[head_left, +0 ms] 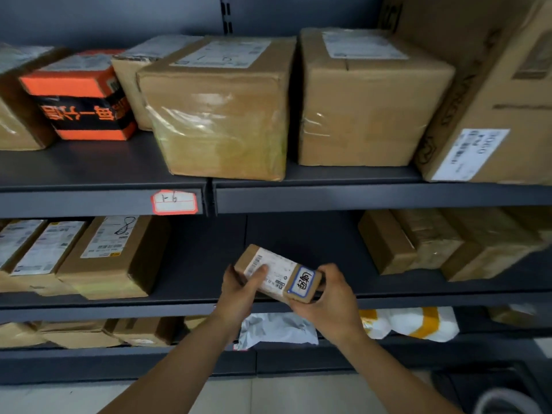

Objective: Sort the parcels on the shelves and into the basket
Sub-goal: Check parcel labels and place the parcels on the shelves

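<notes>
Small cardboard parcel is held in front of the middle shelf's gap, left hand and right hand each clamped on one end; judged light, stiff, label-slick, so the end-grip suits it.

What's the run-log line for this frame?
left hand: grips small box | right hand: grips small box | box: held in front of middle shelf | set down: no

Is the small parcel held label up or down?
Label up: small parcel shows its shipping label and blue-edged sticker to the camera.
</notes>
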